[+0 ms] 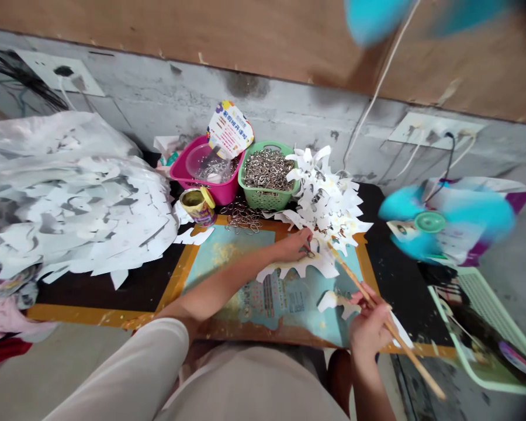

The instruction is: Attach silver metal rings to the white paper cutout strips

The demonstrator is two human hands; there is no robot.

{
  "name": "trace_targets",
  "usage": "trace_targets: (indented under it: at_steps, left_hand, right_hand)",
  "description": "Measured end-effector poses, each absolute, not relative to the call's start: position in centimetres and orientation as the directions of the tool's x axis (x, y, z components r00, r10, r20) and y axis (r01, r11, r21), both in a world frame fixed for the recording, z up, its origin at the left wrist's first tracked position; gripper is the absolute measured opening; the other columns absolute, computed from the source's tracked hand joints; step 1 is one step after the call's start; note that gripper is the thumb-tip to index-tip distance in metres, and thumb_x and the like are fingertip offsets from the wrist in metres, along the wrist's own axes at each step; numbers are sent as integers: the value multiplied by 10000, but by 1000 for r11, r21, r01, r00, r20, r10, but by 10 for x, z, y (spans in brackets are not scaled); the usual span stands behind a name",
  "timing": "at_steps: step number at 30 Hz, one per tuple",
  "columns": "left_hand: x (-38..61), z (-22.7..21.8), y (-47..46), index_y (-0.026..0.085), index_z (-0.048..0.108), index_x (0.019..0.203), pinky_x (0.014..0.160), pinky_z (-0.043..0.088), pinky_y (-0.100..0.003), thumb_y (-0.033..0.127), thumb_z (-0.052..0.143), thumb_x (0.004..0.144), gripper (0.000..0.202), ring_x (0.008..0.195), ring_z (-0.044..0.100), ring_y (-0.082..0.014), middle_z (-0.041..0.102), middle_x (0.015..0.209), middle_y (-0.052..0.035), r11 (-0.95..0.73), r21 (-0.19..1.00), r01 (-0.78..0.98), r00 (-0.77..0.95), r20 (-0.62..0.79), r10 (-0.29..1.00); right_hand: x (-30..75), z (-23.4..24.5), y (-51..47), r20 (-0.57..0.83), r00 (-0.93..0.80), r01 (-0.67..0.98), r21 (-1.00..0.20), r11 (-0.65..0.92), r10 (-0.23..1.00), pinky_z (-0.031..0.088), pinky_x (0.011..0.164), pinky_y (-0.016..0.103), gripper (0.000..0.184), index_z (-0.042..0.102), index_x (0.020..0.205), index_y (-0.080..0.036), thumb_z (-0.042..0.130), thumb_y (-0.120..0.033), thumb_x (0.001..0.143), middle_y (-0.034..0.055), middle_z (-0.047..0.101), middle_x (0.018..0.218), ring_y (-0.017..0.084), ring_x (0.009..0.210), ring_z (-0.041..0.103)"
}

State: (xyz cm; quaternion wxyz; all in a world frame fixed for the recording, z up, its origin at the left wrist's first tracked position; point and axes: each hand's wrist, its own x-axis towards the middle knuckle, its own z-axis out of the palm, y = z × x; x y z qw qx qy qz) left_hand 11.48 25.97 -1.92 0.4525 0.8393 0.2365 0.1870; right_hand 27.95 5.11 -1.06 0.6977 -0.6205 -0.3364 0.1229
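My left hand (pixel 296 245) reaches across a printed blue mat (pixel 232 260) and pinches a white paper cutout strip (pixel 298 270) near a small metal ring. The strip joins a bunched mass of white paper cutouts linked with metal rings (pixel 328 204). My right hand (pixel 369 327) grips a long wooden stick (pixel 379 313), whose upper tip lies against the paper bunch. A small white paper piece (pixel 333 302) lies on the mat beside my right hand.
A large pile of white paper cutouts (pixel 79 204) lies at left. Behind stand a green basket of metal rings (pixel 267 169), a pink basket (pixel 210 188), and a yellow can (pixel 198 206). A blurred blue fan (pixel 447 219) spins at right, above a pale plastic crate (pixel 477 310).
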Motion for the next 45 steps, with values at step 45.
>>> trace_targets:
  at_steps: [45]
  left_hand:
    - [122, -12, 254, 221, 505, 1175, 708, 474, -326, 73, 556, 810, 397, 772, 602, -201, 505, 1299, -115, -579, 717, 388, 779, 81, 622]
  right_hand:
    - [301, -22, 31, 593, 45, 816, -486, 313, 804, 596, 789, 357, 144, 705, 937, -197, 614, -162, 831, 75, 732, 962, 223, 874, 716]
